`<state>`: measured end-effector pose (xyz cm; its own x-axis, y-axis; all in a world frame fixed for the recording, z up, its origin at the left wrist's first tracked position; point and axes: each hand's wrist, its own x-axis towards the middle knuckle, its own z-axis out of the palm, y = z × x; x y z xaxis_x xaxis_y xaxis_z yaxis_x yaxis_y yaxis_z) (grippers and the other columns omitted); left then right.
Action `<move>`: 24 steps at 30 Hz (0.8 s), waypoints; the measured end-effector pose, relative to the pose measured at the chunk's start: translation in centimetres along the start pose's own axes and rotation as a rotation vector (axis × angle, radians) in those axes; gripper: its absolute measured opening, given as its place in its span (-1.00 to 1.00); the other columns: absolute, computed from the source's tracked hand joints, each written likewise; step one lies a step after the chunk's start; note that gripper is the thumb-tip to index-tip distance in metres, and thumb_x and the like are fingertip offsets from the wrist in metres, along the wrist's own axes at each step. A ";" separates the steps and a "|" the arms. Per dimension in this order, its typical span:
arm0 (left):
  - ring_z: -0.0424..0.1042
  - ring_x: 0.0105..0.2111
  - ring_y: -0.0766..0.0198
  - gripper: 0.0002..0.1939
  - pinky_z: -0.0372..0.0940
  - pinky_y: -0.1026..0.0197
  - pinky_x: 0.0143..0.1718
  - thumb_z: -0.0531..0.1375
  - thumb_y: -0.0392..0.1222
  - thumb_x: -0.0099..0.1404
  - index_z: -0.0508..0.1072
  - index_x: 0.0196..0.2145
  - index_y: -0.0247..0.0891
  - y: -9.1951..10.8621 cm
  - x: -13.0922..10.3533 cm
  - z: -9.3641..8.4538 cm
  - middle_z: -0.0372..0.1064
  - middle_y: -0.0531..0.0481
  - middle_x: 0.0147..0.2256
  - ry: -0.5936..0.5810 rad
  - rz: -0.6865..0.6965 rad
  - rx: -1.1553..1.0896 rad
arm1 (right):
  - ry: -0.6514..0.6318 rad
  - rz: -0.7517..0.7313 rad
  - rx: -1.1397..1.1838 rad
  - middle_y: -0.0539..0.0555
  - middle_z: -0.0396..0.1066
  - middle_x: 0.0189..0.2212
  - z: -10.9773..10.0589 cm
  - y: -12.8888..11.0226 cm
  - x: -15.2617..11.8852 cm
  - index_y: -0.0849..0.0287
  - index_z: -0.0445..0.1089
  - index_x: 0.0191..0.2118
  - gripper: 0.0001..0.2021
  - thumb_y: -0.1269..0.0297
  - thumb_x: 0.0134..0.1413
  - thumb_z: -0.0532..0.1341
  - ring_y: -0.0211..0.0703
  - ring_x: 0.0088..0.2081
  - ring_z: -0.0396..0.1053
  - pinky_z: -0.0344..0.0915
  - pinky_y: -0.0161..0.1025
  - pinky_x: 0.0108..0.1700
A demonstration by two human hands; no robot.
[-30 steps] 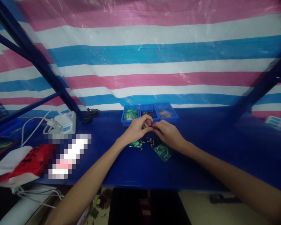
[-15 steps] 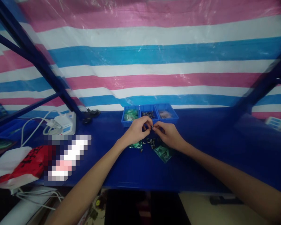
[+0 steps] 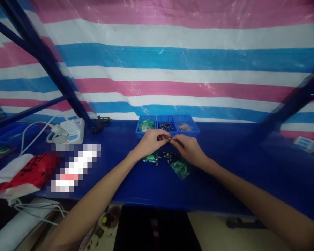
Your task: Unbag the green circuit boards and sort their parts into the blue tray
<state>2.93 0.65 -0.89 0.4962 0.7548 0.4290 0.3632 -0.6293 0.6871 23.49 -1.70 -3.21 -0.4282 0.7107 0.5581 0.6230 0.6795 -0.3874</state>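
My left hand [image 3: 154, 142] and my right hand [image 3: 188, 147] meet fingertip to fingertip over the blue table. Between them they pinch a small screw-like piece [image 3: 169, 139]. Below the hands lie loose dark and metallic screws [image 3: 169, 158]. A green packet [image 3: 151, 157] is beneath my left hand, and another green packet with long pieces inside [image 3: 181, 169] lies below my right hand. Just behind the hands are three blue bins: one with green packets [image 3: 147, 124], one with small dark screws [image 3: 165, 126], one with pale pinkish bags [image 3: 184, 127].
A white power strip with cables [image 3: 74, 131] sits at the left, near a black object [image 3: 102, 122]. Red and white packaging [image 3: 31, 174] lies at the left edge. Blue frame posts [image 3: 54, 80] rise on both sides before a striped sheet [image 3: 172, 59].
The camera view has shifted slightly. My fingertips have come closer together, and the small piece between them now lies nearly level and shows more clearly.
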 end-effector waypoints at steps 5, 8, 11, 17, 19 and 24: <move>0.45 -0.34 0.27 -0.82 0.30 0.20 -0.29 0.24 -0.27 0.30 0.58 -0.14 -0.24 -0.2 0.0 -0.1 0.53 -0.02 -0.30 -0.040 -0.029 0.016 | -0.019 -0.027 -0.113 0.10 0.50 -0.29 0.0 0.3 -0.2 0.17 0.41 -0.18 -0.84 0.27 0.36 0.10 -0.10 -0.30 0.45 0.25 -0.23 -0.27; 0.47 -0.30 0.26 -0.82 0.31 0.19 -0.23 0.24 -0.24 0.32 0.58 -0.12 -0.22 -0.4 -0.1 0.1 0.55 -0.01 -0.25 -0.053 -0.029 0.008 | 0.004 -0.044 -0.172 0.11 0.51 -0.28 -0.1 0.4 -0.2 0.17 0.40 -0.15 -0.83 0.28 0.38 0.08 -0.09 -0.29 0.46 0.26 -0.22 -0.27; 0.50 -0.21 0.23 -0.84 0.32 0.17 -0.14 0.23 -0.22 0.34 0.58 -0.15 -0.20 -0.6 -0.1 0.1 0.56 -0.02 -0.20 -0.065 -0.042 -0.006 | -0.010 -0.076 -0.207 0.11 0.51 -0.26 -0.2 0.6 -0.1 0.17 0.39 -0.15 -0.82 0.28 0.39 0.05 -0.09 -0.27 0.46 0.24 -0.23 -0.28; 0.43 -0.36 0.30 -0.79 0.23 0.23 -0.30 0.14 -0.15 0.42 0.56 -0.27 -0.22 -0.6 0.0 -0.1 0.52 0.03 -0.34 -0.134 -0.024 0.092 | -0.079 -0.069 -0.227 0.08 0.46 -0.35 -0.1 0.7 -0.2 0.18 0.39 -0.22 -0.80 0.23 0.37 0.08 -0.14 -0.35 0.40 0.14 -0.25 -0.35; 0.40 -0.40 0.32 -0.74 0.21 0.23 -0.34 0.10 -0.13 0.45 0.54 -0.30 -0.24 -0.4 0.0 0.0 0.49 0.04 -0.39 -0.160 -0.018 0.111 | -0.100 -0.057 -0.201 0.06 0.44 -0.38 0.0 0.7 -0.2 0.18 0.38 -0.26 -0.78 0.23 0.38 0.07 -0.17 -0.39 0.36 0.10 -0.26 -0.37; 0.46 -0.26 0.27 -0.82 0.29 0.20 -0.18 0.12 -0.18 0.44 0.53 -0.20 -0.22 0.1 0.0 0.3 0.52 0.01 -0.25 -0.036 0.078 0.125 | -0.107 -0.006 -0.076 0.01 0.35 -0.49 -0.1 0.0 0.0 0.18 0.33 -0.34 -0.77 0.26 0.36 0.05 -0.24 -0.48 0.25 0.06 -0.27 -0.39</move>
<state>3.17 0.49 -1.00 0.5543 0.6967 0.4554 0.4163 -0.7059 0.5731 23.54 -1.71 -3.12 -0.4969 0.7246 0.4774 0.6663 0.6711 -0.3251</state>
